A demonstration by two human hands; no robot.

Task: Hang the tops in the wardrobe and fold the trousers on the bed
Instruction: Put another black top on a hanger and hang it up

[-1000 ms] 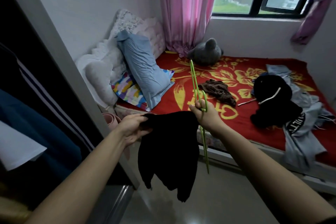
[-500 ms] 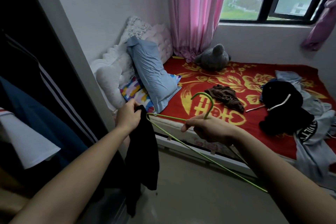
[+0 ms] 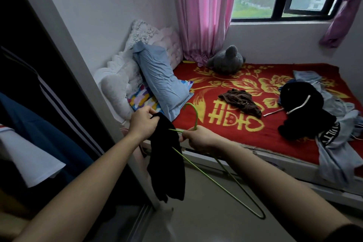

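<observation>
My left hand (image 3: 142,124) pinches the top edge of a black top (image 3: 167,163), which hangs limp in front of the bed's side. My right hand (image 3: 198,138) grips a thin green wire hanger (image 3: 220,182) near its neck; the hook curves up above my fingers and one hanger arm pokes into the black top. The open wardrobe (image 3: 39,114) at the left holds hung clothes, among them a dark blue one and a white one. On the red bed (image 3: 225,129) lie a brown garment (image 3: 240,102), a black garment (image 3: 302,108) and grey clothes (image 3: 334,143).
A blue pillow (image 3: 161,82) and white cushions lean on the headboard at the bed's left end. A grey plush toy (image 3: 226,61) sits by the pink curtain (image 3: 202,12). The wardrobe's sliding-door frame (image 3: 82,88) stands just left of my hands. Bare floor (image 3: 206,218) lies below.
The hanger has swung from upright to lying flat, hook up. Its arm now goes into the black top, which has bunched narrower under my left hand. My hands have come closer together.
</observation>
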